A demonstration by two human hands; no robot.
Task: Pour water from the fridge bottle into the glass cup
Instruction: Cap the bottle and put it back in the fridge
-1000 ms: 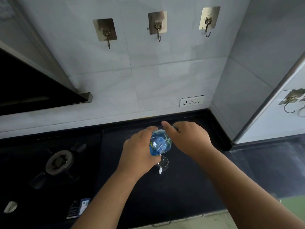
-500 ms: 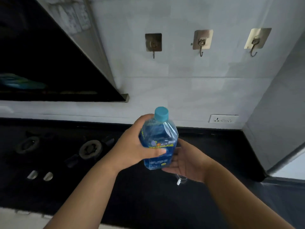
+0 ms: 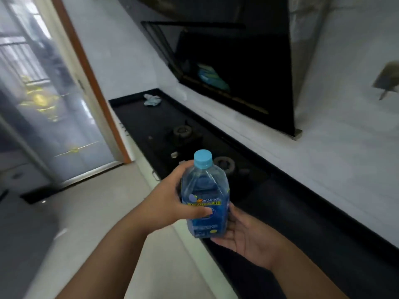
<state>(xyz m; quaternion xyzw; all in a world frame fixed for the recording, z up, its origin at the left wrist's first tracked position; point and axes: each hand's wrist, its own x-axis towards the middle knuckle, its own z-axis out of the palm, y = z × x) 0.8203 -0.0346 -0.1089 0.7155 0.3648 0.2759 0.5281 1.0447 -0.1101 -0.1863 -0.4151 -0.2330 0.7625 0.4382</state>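
Bottle [image 3: 204,196], blue-tinted and upright, is held in the near middle of the view, just off the near edge of the black table [image 3: 302,223]. Its light blue cap [image 3: 203,159] is screwed on, and a blue and yellow label wraps its lower half. The left hand [image 3: 170,201] grips the bottle from the left side, fingers curled round the far side of the body and the thumb pressed across the label at the front. The right hand [image 3: 248,231] lies palm up under and behind the bottle's base, fingers straight and relaxed, touching the lower right side and supporting it. The glass cup is not in view.

On the table beyond the bottle sit two gas burners [image 3: 182,131], one just behind the cap and one farther left, with small knobs near them. A crumpled pale cloth [image 3: 152,99] lies at the far left end of the table. A dark range hood [image 3: 237,72] hangs on the white tiled wall above the burners. At the right edge a wall hook [image 3: 386,80] shows, blurred. To the left, a glass sliding door [image 3: 49,104] with a wooden frame stands beyond a pale floor [image 3: 97,212].
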